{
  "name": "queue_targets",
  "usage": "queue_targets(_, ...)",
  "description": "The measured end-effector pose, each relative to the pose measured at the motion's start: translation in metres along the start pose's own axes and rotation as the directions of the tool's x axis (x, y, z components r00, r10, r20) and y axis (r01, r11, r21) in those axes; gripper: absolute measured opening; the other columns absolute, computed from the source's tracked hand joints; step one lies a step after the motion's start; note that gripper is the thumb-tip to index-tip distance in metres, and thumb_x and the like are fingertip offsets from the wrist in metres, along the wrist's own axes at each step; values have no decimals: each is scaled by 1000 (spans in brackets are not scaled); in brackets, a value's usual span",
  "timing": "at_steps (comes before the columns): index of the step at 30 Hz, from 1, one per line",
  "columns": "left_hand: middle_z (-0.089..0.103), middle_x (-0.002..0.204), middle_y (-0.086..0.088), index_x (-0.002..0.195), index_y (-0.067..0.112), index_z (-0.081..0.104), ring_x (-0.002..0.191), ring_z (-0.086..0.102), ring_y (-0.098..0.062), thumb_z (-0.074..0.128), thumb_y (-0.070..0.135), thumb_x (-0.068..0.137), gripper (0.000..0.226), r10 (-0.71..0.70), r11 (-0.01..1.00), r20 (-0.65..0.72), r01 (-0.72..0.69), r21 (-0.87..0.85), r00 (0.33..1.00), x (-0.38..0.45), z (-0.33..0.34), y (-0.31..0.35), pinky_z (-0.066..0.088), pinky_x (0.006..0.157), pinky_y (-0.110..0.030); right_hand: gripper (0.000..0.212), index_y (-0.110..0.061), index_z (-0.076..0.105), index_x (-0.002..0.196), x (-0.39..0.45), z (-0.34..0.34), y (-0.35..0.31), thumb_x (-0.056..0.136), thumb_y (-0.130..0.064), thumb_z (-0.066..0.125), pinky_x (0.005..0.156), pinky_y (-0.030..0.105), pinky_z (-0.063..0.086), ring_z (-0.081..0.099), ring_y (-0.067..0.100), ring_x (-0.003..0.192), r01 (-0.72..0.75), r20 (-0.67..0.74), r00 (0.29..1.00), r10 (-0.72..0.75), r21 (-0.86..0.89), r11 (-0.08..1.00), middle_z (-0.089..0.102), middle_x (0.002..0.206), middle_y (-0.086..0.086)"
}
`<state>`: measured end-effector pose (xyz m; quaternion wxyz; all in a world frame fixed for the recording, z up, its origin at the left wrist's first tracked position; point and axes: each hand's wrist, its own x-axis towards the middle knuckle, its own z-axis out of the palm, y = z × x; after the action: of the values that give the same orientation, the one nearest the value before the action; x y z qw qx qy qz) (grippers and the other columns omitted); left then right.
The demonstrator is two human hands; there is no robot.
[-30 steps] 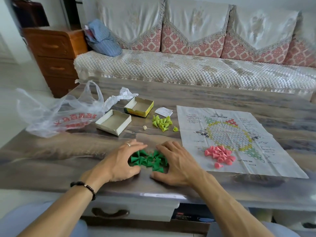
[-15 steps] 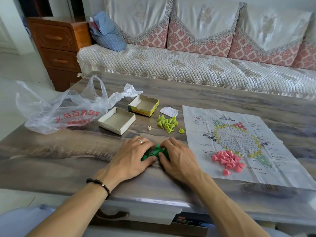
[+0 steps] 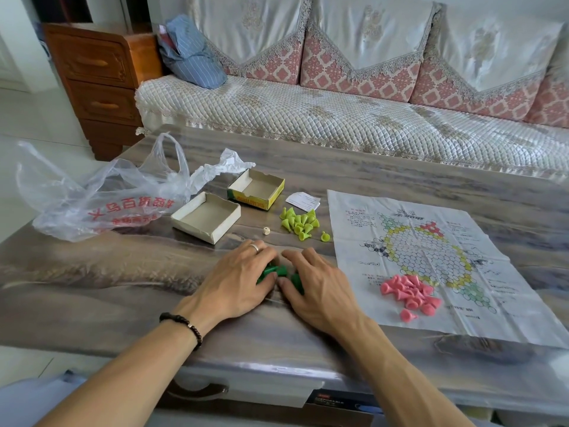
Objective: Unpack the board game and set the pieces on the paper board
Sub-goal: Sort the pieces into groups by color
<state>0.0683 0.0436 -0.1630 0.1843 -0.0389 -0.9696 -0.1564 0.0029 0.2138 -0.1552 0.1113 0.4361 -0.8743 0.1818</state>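
Pieces (image 3: pixel 408 292) on paper board (image 3: pixel 431 260)

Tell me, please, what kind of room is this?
Most likely a living room in a home. A long sofa with quilted and lace covers stands behind a low coffee table, and a wooden drawer cabinet is beside the sofa. A paper board lies on the table.

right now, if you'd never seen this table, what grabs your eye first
The two hands meet at the table's near middle: the left hand and right hand are cupped around a small heap of dark green plastic cone pieces. To their right, a heap of pink plastic cone pieces lies on the creased white paper board. Behind the hands, lime-green plastic cone pieces sit on the bare tabletop.
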Motion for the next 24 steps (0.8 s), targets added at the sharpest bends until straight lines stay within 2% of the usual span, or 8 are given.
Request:
queue_targets(2,56,100,5,103,22,55,97,52,-18,50,31,89,18,-3,999,-25,2,-37,1000,-2,0,-1,48,74,-38,30,-28,55,113,1,0,0,90,-43,43,58,36,47,60,23,78,23,8,1000,-23,-8,1000,53,93,-2)
queue_targets(4,57,93,4,97,21,55,86,57,-20,48,30,89,14,7,999,-57,-9,-35,998,-4,0,-1,49,66,-38,29,-24,58,103,1,1,1,90,-43,40,55,36,46,60,25,74,22,-16,1000,-22,-7,1000,54,90,-1)
queue_targets(8,57,80,1,86,18,51,69,58,-24,42,33,91,19,60,996,-84,-54,77,995,-5,1,2,46,54,-36,30,-18,54,86,2,3,0,86,-44,40,50,33,40,61,28,66,-1,-72,997,-4,-69,998,59,82,0)
queue_targets(11,55,72,0,79,18,47,63,58,-26,38,37,90,24,85,983,-120,-64,169,989,-4,1,4,45,48,-35,23,-16,50,81,3,3,-2,86,-38,46,47,30,30,59,31,58,-52,-88,995,40,-131,990,62,75,2)
queue_targets(14,55,66,-1,76,18,47,56,58,-27,36,39,91,28,105,975,-118,-79,210,987,-3,2,6,44,43,-34,16,-16,48,77,4,3,-4,84,-30,50,45,29,27,59,32,55,-93,-88,993,79,-173,981,61,73,3)
queue_targets(19,52,58,-3,68,17,47,48,55,-28,38,41,91,34,117,973,-160,-80,217,980,-3,2,4,43,39,-34,26,-17,46,72,6,2,-4,87,-36,54,44,29,28,58,32,51,-93,-78,994,79,-199,976,60,68,6)
queue_targets(24,53,56,-4,66,15,50,46,54,-28,41,38,90,35,86,974,-213,-36,225,973,-7,2,5,37,39,-32,25,-14,50,70,7,0,-6,77,-24,71,40,26,22,57,32,42,-131,-70,991,116,-287,949,60,61,5)
